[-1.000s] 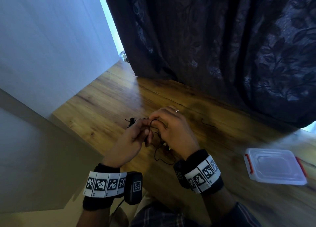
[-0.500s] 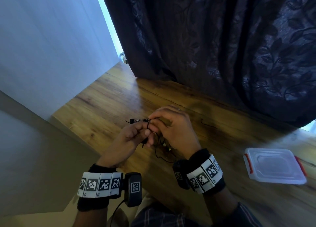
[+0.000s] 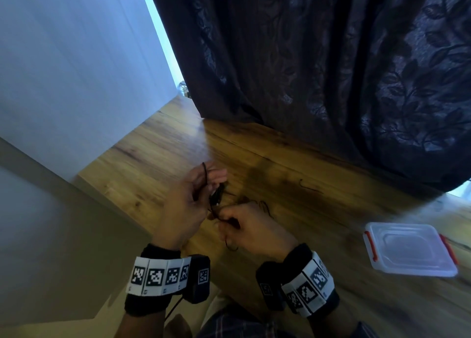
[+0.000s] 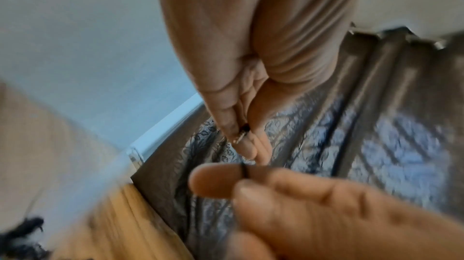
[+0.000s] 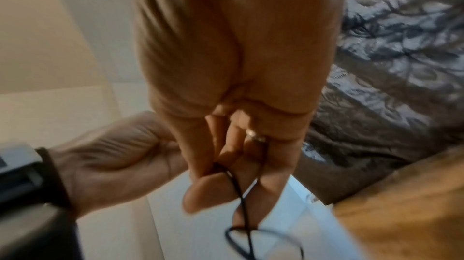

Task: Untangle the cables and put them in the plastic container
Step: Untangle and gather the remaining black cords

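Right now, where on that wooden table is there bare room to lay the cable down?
Bare wood lies between the hands and the clear plastic container with red clips, and beyond the hands toward the dark curtain. Around the left hand and right hand, the thin black cable crowds things.

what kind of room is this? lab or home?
Likely a home room: a dark leaf-patterned curtain hangs to a wooden surface beside a plain white wall, with a plastic container nearby.

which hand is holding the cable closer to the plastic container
The right hand, pinching the black cable low, is nearer the plastic container. The left hand holds it farther away.
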A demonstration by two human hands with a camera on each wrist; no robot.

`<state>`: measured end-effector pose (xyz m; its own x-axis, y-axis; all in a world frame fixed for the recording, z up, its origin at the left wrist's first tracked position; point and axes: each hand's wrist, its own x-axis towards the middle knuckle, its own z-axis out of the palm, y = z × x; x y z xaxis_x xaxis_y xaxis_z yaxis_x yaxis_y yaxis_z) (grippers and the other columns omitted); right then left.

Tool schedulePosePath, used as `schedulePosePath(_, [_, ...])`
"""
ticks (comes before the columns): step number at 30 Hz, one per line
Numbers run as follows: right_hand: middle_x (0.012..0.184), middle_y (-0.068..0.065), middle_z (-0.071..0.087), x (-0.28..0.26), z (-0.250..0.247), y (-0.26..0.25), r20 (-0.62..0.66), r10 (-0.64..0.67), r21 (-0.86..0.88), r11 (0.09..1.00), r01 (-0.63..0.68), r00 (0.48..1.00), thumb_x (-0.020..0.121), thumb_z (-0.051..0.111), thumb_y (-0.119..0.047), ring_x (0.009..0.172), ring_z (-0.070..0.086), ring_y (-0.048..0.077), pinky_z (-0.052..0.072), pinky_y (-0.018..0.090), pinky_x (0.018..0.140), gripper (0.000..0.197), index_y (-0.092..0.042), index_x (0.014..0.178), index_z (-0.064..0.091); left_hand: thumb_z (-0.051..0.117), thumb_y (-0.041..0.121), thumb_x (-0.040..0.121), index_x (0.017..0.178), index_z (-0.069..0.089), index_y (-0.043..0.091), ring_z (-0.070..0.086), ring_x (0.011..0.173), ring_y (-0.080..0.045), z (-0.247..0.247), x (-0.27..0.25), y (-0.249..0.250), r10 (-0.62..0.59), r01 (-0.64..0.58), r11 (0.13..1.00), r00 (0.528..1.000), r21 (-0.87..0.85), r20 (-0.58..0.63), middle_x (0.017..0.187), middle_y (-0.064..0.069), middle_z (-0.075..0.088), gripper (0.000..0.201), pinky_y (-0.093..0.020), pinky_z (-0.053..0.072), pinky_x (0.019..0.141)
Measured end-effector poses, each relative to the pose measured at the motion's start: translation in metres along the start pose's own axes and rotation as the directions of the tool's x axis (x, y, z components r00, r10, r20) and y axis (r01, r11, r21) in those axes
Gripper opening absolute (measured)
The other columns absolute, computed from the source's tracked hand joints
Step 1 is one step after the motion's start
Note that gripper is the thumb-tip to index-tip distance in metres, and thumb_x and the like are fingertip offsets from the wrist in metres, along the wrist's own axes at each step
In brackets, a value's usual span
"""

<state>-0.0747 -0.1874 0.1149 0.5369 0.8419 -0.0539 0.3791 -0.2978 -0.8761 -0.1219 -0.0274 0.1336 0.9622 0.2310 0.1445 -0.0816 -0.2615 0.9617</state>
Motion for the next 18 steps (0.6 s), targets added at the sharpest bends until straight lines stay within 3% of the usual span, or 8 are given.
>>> schedulePosePath(2, [0.084, 0.001, 0.071, -0.002, -0.006, -0.008, 0.003, -0.013, -0.121, 0.993, 0.014, 1.000, 0.101, 0.059, -0.022, 0.075, 0.069, 0.016, 0.058, 0.043, 0.072, 0.028, -0.038, 0.078, 0.059, 0.050, -0.001, 0.095, 0.133, 0.051, 0.018, 0.066, 0.110, -0.008, 0.002, -0.001, -0.003, 0.033, -0.035, 0.992, 0.999, 0.124, 0.021, 0.115, -0.001, 0.070, 0.042, -0.029, 0.051, 0.101])
schedulePosePath(4, [0.088, -0.002, 0.069, -0.002, -0.015, -0.015, -0.073, -0.032, -0.159, 0.987, 0.021, 0.997, 0.100, 0.059, -0.024, 0.076, 0.065, 0.014, 0.056, 0.044, 0.071, 0.013, -0.027, 0.091, 0.068, 0.048, 0.012, 0.094, 0.135, 0.049, 0.016, 0.066, 0.102, -0.005, 0.004, -0.004, -0.005, 0.050, -0.064, 0.975, 0.996, 0.215, 0.071, 0.108, 0.003, 0.069, 0.041, -0.023, 0.053, 0.094])
schedulePosePath(6, [0.093, -0.010, 0.067, -0.003, -0.025, -0.019, -0.206, -0.084, -0.169, 0.984, 0.049, 0.975, 0.098, 0.062, -0.024, 0.081, 0.062, 0.008, 0.055, 0.035, 0.074, 0.010, -0.025, 0.100, 0.072, 0.043, 0.006, 0.097, 0.132, 0.053, 0.018, 0.066, 0.093, -0.008, 0.004, -0.006, -0.005, -0.007, -0.006, 0.988, 0.997, 0.154, 0.079, 0.100, 0.006, 0.069, 0.038, -0.026, 0.054, 0.084])
schedulePosePath(8, [0.092, -0.017, 0.061, -0.002, -0.036, -0.021, -0.311, -0.119, -0.173, 0.983, 0.067, 0.943, 0.096, 0.066, -0.024, 0.082, 0.057, -0.001, 0.049, 0.018, 0.073, 0.009, -0.024, 0.100, 0.074, 0.039, 0.004, 0.094, 0.124, 0.061, 0.015, 0.061, 0.078, -0.017, 0.006, -0.008, 0.001, -0.031, 0.029, 0.999, 0.997, 0.029, 0.073, 0.091, -0.003, 0.068, 0.038, -0.027, 0.050, 0.071])
schedulePosePath(10, [0.093, -0.016, 0.058, -0.001, -0.043, -0.021, -0.372, -0.129, -0.175, 0.982, 0.067, 0.919, 0.093, 0.071, -0.023, 0.080, 0.053, -0.004, 0.042, 0.010, 0.070, 0.007, -0.023, 0.099, 0.075, 0.037, 0.007, 0.094, 0.110, 0.066, 0.015, 0.052, 0.066, -0.016, 0.007, -0.008, 0.007, 0.001, -0.001, 1.000, 0.995, 0.002, 0.096, 0.078, -0.009, 0.063, 0.034, -0.025, 0.043, 0.062])
schedulePosePath(14, [0.096, -0.009, 0.057, 0.004, -0.047, -0.017, -0.453, -0.200, -0.173, 0.976, 0.135, 0.869, 0.091, 0.073, -0.013, 0.083, 0.058, 0.001, 0.047, 0.012, 0.071, 0.007, -0.017, 0.096, 0.075, 0.038, 0.030, 0.103, 0.100, 0.066, 0.018, 0.053, 0.060, -0.009, 0.009, -0.006, 0.009, 0.010, -0.026, 0.996, 0.982, 0.080, 0.191, 0.068, -0.006, 0.062, 0.030, -0.022, 0.040, 0.062])
schedulePosePath(18, [0.095, -0.005, 0.063, 0.010, -0.047, -0.008, -0.555, -0.170, -0.014, 0.981, 0.195, 0.815, 0.090, 0.073, -0.006, 0.087, 0.066, 0.010, 0.052, 0.016, 0.074, 0.008, -0.012, 0.094, 0.075, 0.042, 0.025, 0.103, 0.103, 0.065, 0.011, 0.053, 0.057, -0.008, 0.009, -0.003, 0.008, 0.010, -0.020, 0.999, 0.973, 0.042, 0.231, 0.067, -0.006, 0.064, 0.027, -0.021, 0.043, 0.060])
